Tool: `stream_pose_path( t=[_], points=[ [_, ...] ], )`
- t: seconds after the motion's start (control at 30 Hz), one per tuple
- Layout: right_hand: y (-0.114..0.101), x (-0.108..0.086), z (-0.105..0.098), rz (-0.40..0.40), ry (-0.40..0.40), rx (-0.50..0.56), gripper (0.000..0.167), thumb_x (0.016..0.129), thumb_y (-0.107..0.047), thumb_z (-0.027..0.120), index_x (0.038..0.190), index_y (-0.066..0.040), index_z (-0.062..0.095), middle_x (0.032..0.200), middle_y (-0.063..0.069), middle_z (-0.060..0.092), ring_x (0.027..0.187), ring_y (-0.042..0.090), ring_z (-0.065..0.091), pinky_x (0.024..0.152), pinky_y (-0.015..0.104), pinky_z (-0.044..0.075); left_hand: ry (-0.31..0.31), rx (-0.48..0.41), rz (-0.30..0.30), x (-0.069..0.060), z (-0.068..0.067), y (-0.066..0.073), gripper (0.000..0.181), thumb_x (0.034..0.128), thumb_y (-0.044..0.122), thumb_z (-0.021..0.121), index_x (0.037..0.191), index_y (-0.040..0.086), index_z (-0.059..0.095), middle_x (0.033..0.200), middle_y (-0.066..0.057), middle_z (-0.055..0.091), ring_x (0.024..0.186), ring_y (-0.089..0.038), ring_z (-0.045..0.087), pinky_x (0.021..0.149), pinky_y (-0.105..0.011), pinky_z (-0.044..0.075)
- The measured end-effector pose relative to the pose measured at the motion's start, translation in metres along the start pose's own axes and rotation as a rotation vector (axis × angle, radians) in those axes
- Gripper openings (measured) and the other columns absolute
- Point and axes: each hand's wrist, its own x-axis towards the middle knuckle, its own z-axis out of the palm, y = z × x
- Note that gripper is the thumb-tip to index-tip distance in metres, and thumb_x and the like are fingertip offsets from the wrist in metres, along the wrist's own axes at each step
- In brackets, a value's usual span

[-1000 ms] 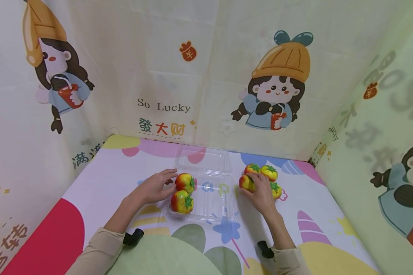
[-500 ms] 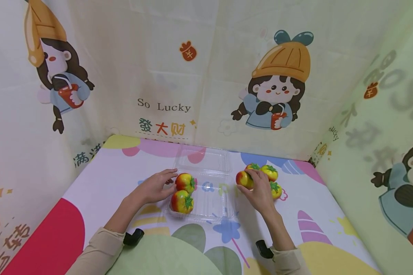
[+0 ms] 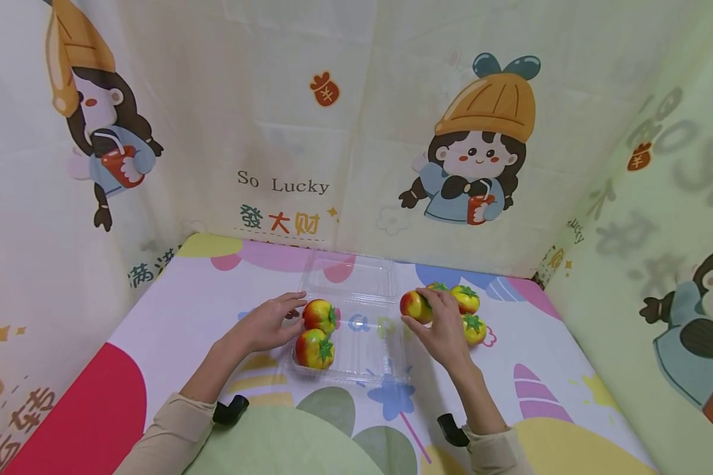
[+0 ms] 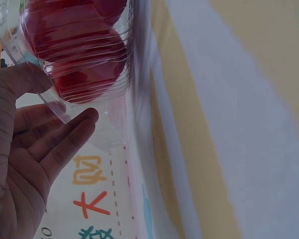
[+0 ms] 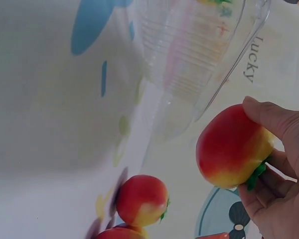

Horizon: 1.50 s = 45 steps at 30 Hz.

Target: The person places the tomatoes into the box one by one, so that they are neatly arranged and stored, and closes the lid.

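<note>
Between thumb and fingers my right hand (image 3: 442, 323) grips a red-and-yellow tomato-like fruit (image 5: 234, 147) with a green leafy top. In the right wrist view that fruit is raised off the table. A clear plastic clamshell box (image 3: 362, 359), lid (image 3: 350, 274) laid back, lies in the middle. Two matching fruits, the far one (image 3: 319, 316) and the near one (image 3: 314, 349), sit along its left side. My left hand (image 3: 269, 323) is at the box's left rim; in the left wrist view its thumb touches the rim while the other fingers extend loosely beside it.
Right of the box, beyond my right hand, are three more such fruits, including one at the back (image 3: 465, 299) and one nearer (image 3: 474, 328). A patterned cloth (image 3: 451, 409) covers the table. Printed curtains (image 3: 362, 132) enclose the back and both sides.
My right hand has drawn the gripped fruit leftward, away from the other fruits and toward the box. The left hand and the box have stayed put.
</note>
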Motion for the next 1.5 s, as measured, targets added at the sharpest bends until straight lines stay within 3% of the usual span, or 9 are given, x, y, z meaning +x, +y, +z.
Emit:
stream_pose_path(
  t=[0.7,1.5],
  points=[
    [-0.021,-0.001,0.010,-0.047,-0.001,0.050,0.057,0.081,-0.026,0.087,0.131,-0.008,0.065,0.130,0.013,0.062,0.125,0.033,0.054,0.103,0.057,0.051,-0.009,0.003,-0.004,0.001,0.002,-0.002,0.048,0.0962,0.017,0.066,0.139,-0.003,0.059,0.149,-0.021,0.053,0.105,-0.026,0.071,0.094,-0.044,0.059],
    [-0.038,-0.004,0.032,-0.068,-0.028,0.125,0.058,0.081,-0.030,0.087,0.129,-0.008,0.065,0.129,0.011,0.063,0.121,0.029,0.058,0.098,0.048,0.057,-0.004,0.003,-0.003,0.000,0.000,0.001,0.048,0.0967,0.017,0.065,0.140,-0.004,0.058,0.148,-0.022,0.054,0.106,-0.027,0.071,0.095,-0.045,0.058]
  ],
)
